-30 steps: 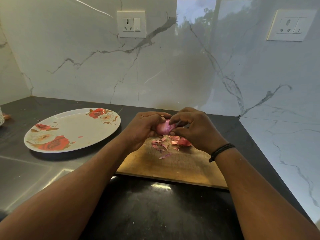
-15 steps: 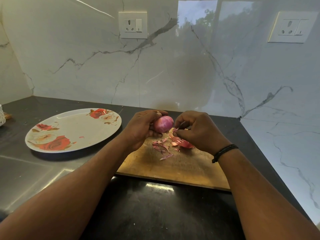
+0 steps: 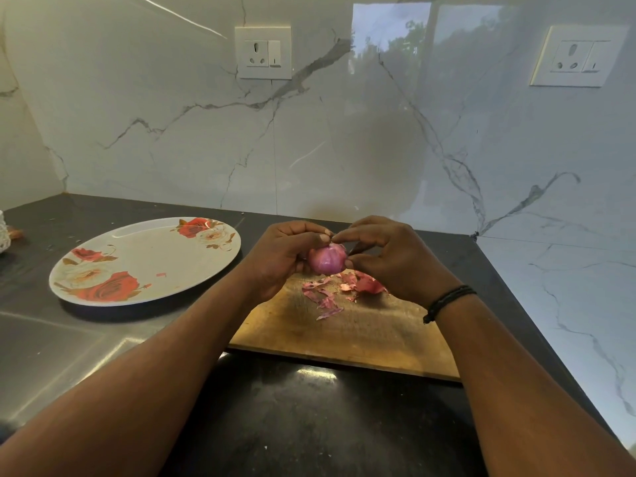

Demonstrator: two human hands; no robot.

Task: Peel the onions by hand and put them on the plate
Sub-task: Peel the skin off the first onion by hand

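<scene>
A small pink-purple onion [image 3: 327, 259] is held above the far end of a wooden cutting board [image 3: 347, 335]. My left hand [image 3: 285, 256] cups it from the left, thumb at its top. My right hand [image 3: 389, 256] grips it from the right, with the fingertips pinching at the top of the onion next to my left thumb. Loose pink onion skins [image 3: 339, 290] lie on the board under my hands. A white plate with red roses [image 3: 144, 259] sits to the left on the counter and carries only a few tiny skin flecks.
The dark counter [image 3: 309, 418] runs into a corner of white marble wall, close on the right [image 3: 568, 287]. A steel surface [image 3: 44, 352] lies at the near left. A small white object [image 3: 3, 232] stands at the far left edge. Two wall sockets are above.
The onion has been turned and lifted slightly. My right hand, which was apart from it half a second ago, has come back onto its top.
</scene>
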